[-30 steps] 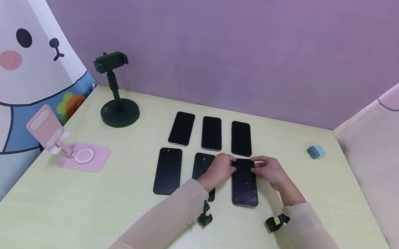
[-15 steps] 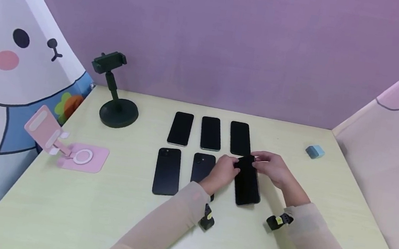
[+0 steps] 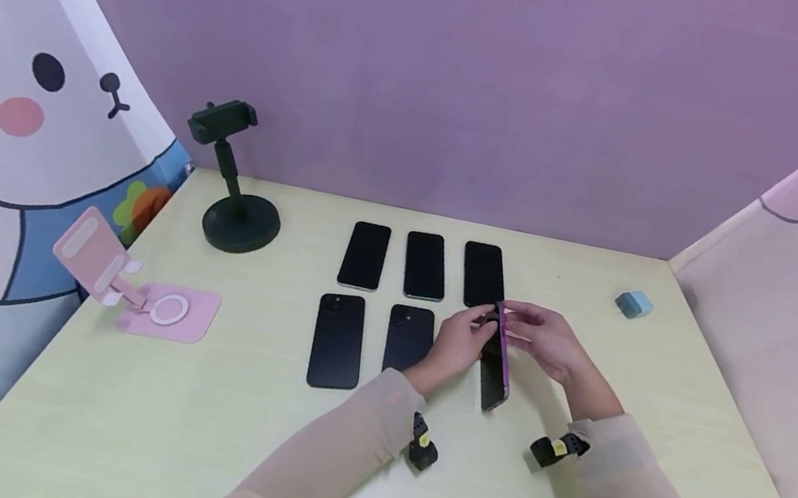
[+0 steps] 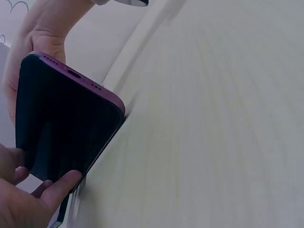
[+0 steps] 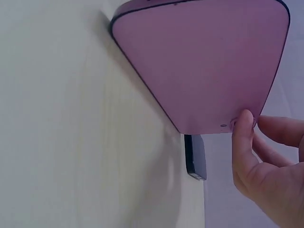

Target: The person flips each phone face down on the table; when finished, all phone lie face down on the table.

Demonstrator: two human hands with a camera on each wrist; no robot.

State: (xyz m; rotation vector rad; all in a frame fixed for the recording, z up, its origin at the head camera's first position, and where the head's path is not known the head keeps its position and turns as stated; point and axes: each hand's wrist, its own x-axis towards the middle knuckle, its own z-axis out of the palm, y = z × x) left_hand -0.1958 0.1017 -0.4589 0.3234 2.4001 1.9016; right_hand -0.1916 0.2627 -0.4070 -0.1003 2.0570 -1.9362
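Note:
A smartphone (image 3: 494,379) stands on its long edge above the table, black screen toward the left and pink-purple back toward the right. My left hand (image 3: 456,345) pinches its far end, thumb on the screen in the left wrist view. From the other side, my right hand (image 3: 551,349) grips the same end; the right wrist view shows its thumb on the back (image 5: 204,66) near the camera lenses, fingers at the edge. Just beyond lies a black phone (image 3: 484,275), screen up. Beside my left hand a dark phone (image 3: 409,339) lies back up, partly hidden by that hand.
Two more phones (image 3: 364,255) (image 3: 425,266) lie screen up in the back row. Another dark phone (image 3: 337,342) lies back up at the front left. A dark green phone stand (image 3: 241,225), a pink folding stand (image 3: 201,315) and a blue block (image 3: 634,304) also sit on the table (image 3: 179,422).
The phone between my hands lay flat on the table a second ago. It has tilted up onto its long edge, and its purple side now shows.

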